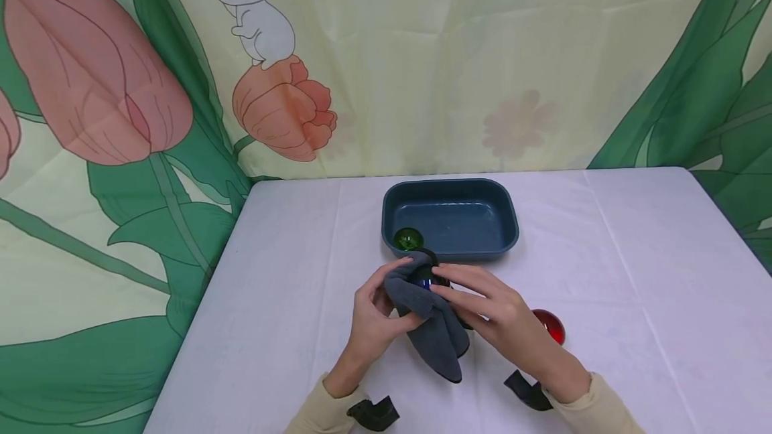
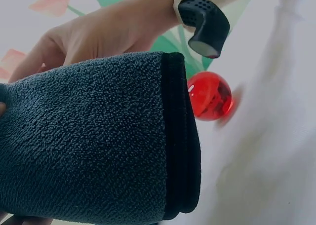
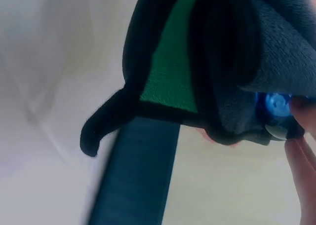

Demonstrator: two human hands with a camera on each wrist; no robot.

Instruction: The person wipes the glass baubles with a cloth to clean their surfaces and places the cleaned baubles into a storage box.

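Both hands hold a dark grey-blue cloth (image 1: 437, 340) in front of the tray. My left hand (image 1: 376, 320) grips the cloth from the left, thumb in front and fingers behind. Tucked in its folds is a shiny blue ball (image 1: 424, 281), mostly covered. The right hand (image 1: 500, 313) pinches the ball with its fingertips at the cloth's right side. In the right wrist view, the blue ball (image 3: 277, 105) peeks out below a fold, fingers (image 3: 302, 168) against it. Folded cloth (image 2: 98, 141) with a black hem fills much of the left wrist view.
A dark blue rectangular tray (image 1: 464, 220) stands at the table's back, with a clear green ball (image 1: 408, 238) in its front left corner. A transparent red ball (image 1: 550, 325) lies on the white tablecloth (image 1: 603, 273), partly behind the right forearm. A printed curtain (image 1: 410, 86) hangs behind.
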